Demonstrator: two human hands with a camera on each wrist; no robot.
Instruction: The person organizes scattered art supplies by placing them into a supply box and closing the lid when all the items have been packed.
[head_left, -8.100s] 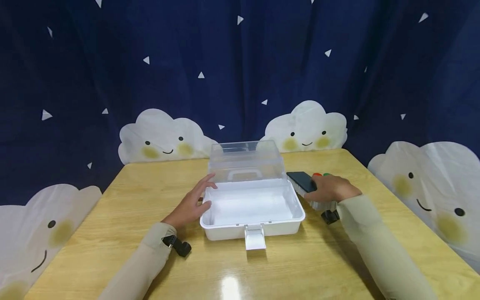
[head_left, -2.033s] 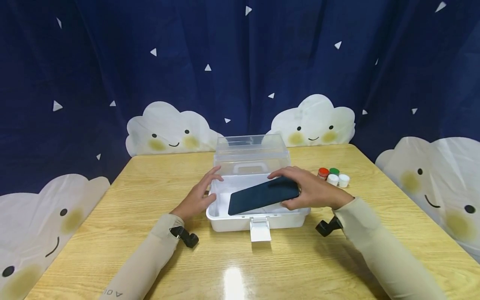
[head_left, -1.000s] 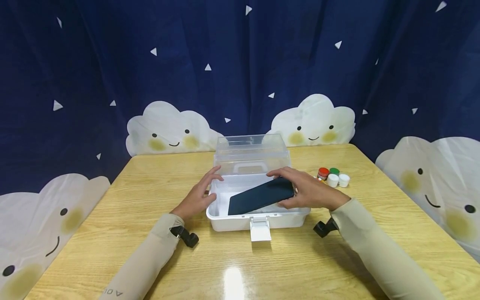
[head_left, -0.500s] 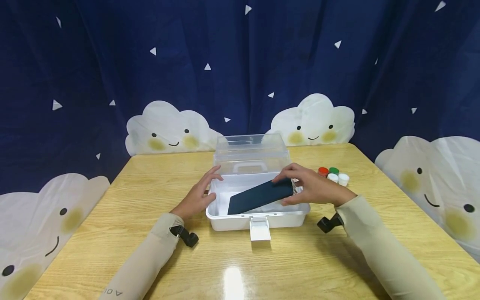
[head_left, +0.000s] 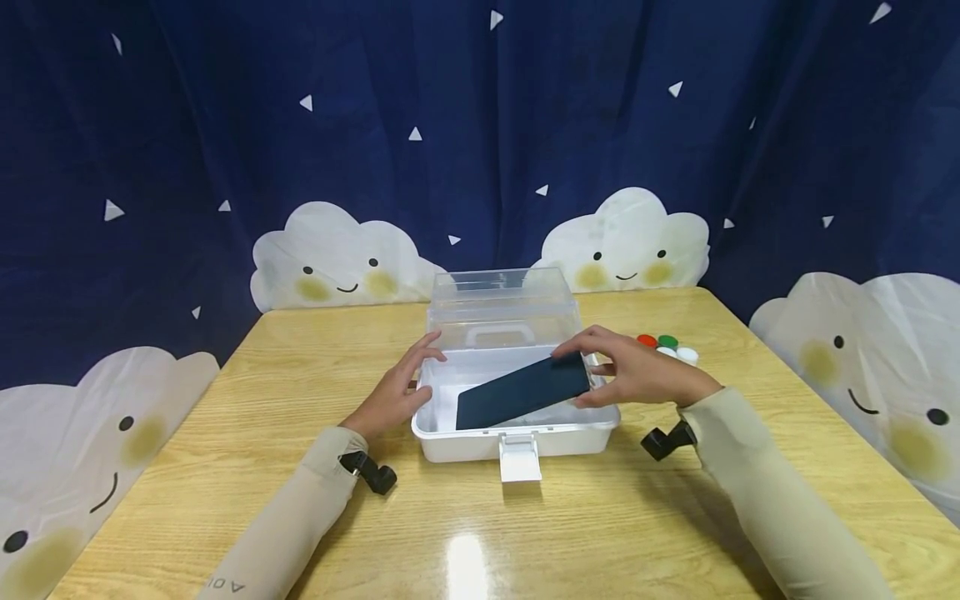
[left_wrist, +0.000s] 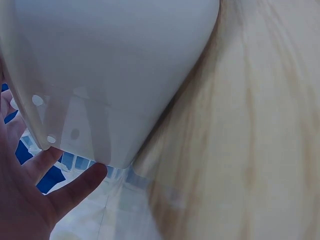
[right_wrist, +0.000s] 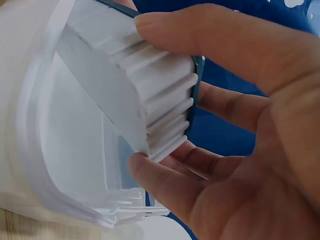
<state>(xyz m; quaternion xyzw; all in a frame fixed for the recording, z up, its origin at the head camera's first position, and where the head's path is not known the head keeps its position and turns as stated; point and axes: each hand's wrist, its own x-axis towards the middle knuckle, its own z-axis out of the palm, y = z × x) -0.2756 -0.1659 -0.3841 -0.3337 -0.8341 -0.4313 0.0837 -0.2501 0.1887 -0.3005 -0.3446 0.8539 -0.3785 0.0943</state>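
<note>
An open white plastic toolbox (head_left: 450,447) stands mid-table, its clear lid (head_left: 504,302) tipped back and its front latch (head_left: 520,460) hanging down. Into it slants a long case with a flat dark top (head_left: 525,392) and white ridged sides (right_wrist: 165,100). The case's left end is down inside, its right end raised. My right hand (head_left: 637,367) holds that raised end between thumb and fingers. My left hand (head_left: 390,400) rests at the toolbox's left rim, fingers fairly straight; the left wrist view shows fingertips (left_wrist: 97,172) at the toolbox's edge.
Several small jars with red (head_left: 647,341), green (head_left: 667,341) and white (head_left: 687,355) caps stand right of the toolbox, partly behind my right hand. The wooden table (head_left: 337,533) is backed by a dark blue curtain (head_left: 360,75) with cloud prints.
About eight seconds ago my right hand held the case right of the toolbox; now it slants inside. Lately my right hand has shifted slightly right at the raised end. My left hand stays put.
</note>
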